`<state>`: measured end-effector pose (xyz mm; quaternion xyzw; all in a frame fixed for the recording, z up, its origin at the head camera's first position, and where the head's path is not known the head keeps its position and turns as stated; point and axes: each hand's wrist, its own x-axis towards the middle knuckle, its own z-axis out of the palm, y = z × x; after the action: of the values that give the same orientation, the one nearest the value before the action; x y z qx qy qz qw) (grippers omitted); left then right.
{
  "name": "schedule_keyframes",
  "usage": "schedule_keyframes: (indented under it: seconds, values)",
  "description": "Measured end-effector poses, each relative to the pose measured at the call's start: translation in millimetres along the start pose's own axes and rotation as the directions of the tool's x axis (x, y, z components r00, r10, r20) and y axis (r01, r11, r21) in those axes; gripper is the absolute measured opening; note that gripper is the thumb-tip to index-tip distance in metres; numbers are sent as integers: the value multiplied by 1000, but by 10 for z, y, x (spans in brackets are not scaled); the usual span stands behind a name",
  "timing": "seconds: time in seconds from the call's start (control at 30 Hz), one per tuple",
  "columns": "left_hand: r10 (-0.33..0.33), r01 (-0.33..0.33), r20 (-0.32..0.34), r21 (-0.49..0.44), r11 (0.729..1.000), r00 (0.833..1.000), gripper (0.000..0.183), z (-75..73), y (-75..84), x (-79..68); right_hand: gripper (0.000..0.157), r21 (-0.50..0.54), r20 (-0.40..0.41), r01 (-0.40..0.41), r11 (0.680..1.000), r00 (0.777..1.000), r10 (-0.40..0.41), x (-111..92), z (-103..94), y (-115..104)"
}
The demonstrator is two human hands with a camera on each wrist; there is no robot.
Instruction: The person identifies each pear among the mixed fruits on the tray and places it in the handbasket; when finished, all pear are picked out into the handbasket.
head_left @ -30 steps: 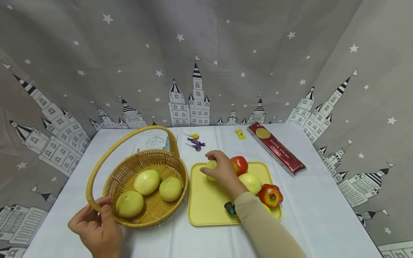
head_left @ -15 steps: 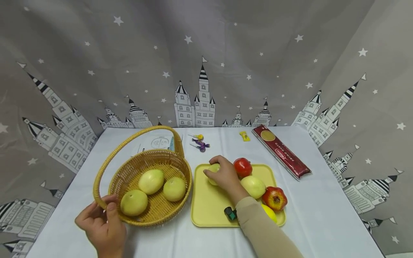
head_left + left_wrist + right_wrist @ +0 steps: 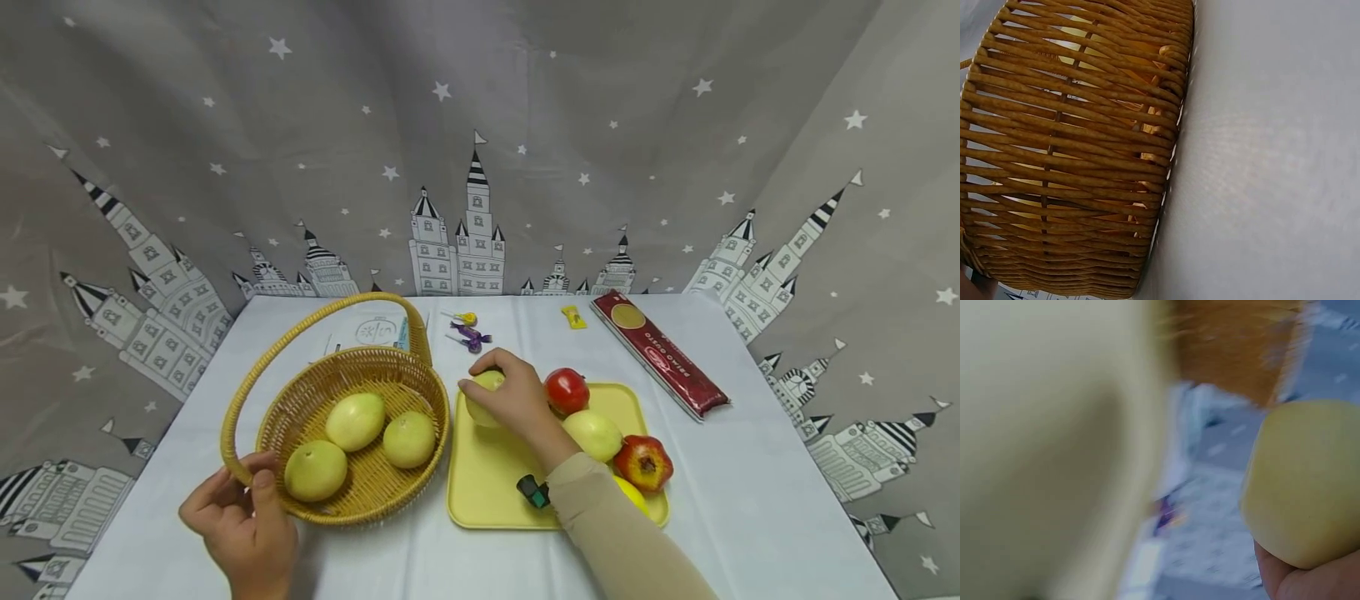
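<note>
My left hand [image 3: 243, 521] grips the lower left end of the yellow wicker basket's handle [image 3: 264, 360]. Inside the basket [image 3: 300, 396] lie three round yellow-green fruits [image 3: 356, 422]. Over the left part of the yellow tray [image 3: 480, 500], my right hand [image 3: 521, 408] holds another yellow-green fruit [image 3: 480, 408] between thumb and fingers. That fruit [image 3: 1307, 487] fills the right side of the right wrist view and appears raised. In the left wrist view, the basket's woven side [image 3: 1072, 144] stands on the white cloth; only a sliver of the hand shows at lower left.
On the tray sit a red fruit [image 3: 567, 391], a pale green fruit [image 3: 592, 435], a red pomegranate [image 3: 643, 463] and a partly hidden yellow fruit [image 3: 632, 493]. Lollipops and a purple sweet [image 3: 471, 335], a yellow sweet [image 3: 573, 317] and a long red packet [image 3: 660, 354] lie behind.
My right hand has shifted slightly left and lifted the yellow-green fruit toward the tray's back left corner. The left hand stays on the basket handle. The head view has turned slightly.
</note>
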<state>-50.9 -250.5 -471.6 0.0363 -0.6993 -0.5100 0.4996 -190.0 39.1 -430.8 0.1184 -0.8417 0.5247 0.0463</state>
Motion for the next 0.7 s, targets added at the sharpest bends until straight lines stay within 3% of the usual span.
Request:
schedule_keyframes:
  seconds: [0.13,0.27,0.5,0.6,0.7]
  values:
    - [9,-9,3,18,1000,1000,31,-4,17,0,22,110,98,80,991,991,-91,15,50,-450]
    - [20,-20,0,-6,1000,1000,32,-4,18,-5,22,139,184,138,981,969,-163,72,245,-748]
    - [49,-48,4,-94,994,999,33,12,-13,15,26,112,263,158,981,947,-183,212,703,-937]
    - [39,-39,11,-41,998,999,33,-2,-1,9,25,107,291,179,978,935,-202,140,881,-968]
    - [36,-36,12,3,999,999,32,-24,14,9,25,116,346,216,969,906,-243,-21,1033,-995]
